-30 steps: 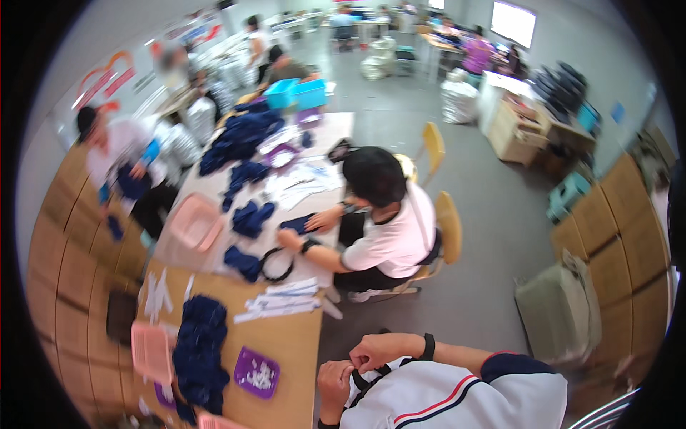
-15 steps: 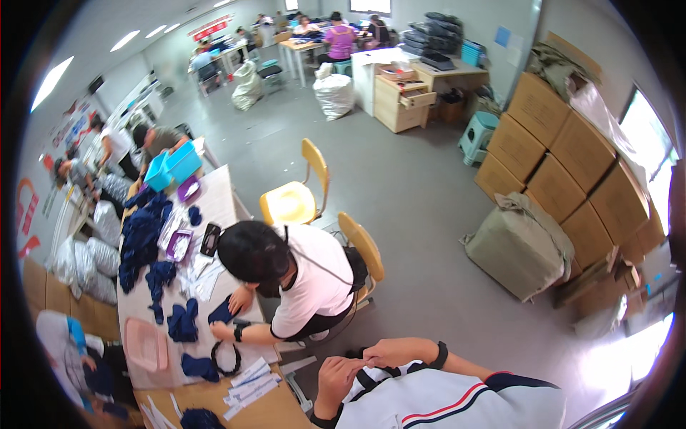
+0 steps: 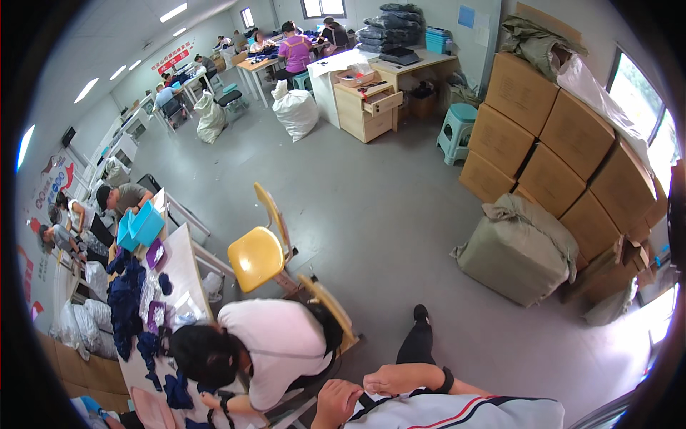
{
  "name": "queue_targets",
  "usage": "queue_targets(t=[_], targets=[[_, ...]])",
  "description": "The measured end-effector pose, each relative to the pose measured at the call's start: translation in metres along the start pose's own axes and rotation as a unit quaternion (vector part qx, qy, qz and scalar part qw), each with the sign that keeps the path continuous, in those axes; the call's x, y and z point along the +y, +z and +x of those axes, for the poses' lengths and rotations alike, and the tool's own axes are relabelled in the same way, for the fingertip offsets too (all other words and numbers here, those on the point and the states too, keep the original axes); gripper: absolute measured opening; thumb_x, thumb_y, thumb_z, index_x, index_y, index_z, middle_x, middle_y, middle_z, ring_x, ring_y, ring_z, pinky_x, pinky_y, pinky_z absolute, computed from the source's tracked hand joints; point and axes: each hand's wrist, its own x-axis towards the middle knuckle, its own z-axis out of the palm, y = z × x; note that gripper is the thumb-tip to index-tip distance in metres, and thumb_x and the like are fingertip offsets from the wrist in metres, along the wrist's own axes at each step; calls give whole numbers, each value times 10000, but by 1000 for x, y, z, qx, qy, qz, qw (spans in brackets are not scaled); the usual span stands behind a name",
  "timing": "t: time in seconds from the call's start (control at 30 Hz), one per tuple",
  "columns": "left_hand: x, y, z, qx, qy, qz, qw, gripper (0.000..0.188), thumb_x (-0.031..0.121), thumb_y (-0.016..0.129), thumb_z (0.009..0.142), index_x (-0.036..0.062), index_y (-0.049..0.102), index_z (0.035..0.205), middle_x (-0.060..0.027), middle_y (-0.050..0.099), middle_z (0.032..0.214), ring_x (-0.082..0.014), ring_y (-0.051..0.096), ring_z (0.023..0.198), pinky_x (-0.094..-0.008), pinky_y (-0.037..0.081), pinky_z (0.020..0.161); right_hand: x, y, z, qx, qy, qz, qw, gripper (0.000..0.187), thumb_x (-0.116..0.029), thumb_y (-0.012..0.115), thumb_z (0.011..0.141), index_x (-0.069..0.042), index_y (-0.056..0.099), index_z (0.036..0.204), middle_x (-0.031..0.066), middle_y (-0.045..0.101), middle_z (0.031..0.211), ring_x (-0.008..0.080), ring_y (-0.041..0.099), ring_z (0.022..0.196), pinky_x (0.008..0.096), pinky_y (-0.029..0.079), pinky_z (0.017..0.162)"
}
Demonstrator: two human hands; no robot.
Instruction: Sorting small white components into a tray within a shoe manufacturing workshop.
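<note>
Close in front of my body at the lower edge are both my hands. My left hand [image 3: 336,402] is closed, its fingertips pointing toward the right one. Just right of it, my right hand [image 3: 400,379] is closed too, with a black band [image 3: 448,380] round its wrist. A narrow gap parts the two hands. A dark strap [image 3: 367,402] lies against my light top between and below them. Whatever the fingers may hold is too small or hidden to make out. My dark-clad leg and shoe [image 3: 420,314] extend forward over the grey floor.
At left a seated person [image 3: 275,347] bends over a long table [image 3: 187,268] with navy cloth pieces [image 3: 127,300] and blue bins [image 3: 146,225]. A yellow chair [image 3: 257,259] stands behind. On the right are stacked cartons [image 3: 550,168] and a wrapped bale [image 3: 518,250].
My view has swung and moved forward, so the table and seated person sit lower and farther left. My leg has come into sight. My hands stay close together before me.
</note>
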Motion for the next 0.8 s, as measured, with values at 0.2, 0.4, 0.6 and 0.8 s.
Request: queue_targets(t=[0.2, 0.4, 0.6, 0.8], targets=[[8, 89, 142, 20, -40, 14, 999, 209, 168, 596, 966, 27, 590, 813, -152, 557, 756, -377, 553, 726, -467, 426, 678, 29, -161, -40, -47, -16, 7, 999, 345, -300, 396, 1074, -42, 553, 909, 82, 549, 642, 276, 545, 600, 390, 453, 629], [11, 123, 281, -50, -11, 5, 999, 185, 167, 633, 953, 57, 601, 807, -161, 628, 824, -366, 611, 795, -461, 449, 700, 10, -301, -92, -54, 33, 6, 998, 407, -347, 438, 1066, -37, 563, 833, 40, 536, 573, 196, 521, 511, 357, 448, 576], [-25, 143, 409, -46, 56, -8, 997, 155, 155, 753, 856, 74, 643, 782, -59, 605, 710, -253, 599, 671, -355, 472, 654, 12, -421, -89, 39, 77, -44, 995, 316, -319, 567, 1018, -45, 642, 880, 39, 598, 609, 183, 562, 561, 327, 451, 596], [-113, 157, 531, -2, 62, -65, 996, 128, 137, 754, 849, 70, 648, 821, -55, 605, 719, -251, 590, 665, -361, 463, 657, 25, -531, -35, 161, 121, -6, 979, 214, -255, 742, 906, -49, 683, 896, 67, 713, 747, 187, 657, 652, 302, 511, 660]])
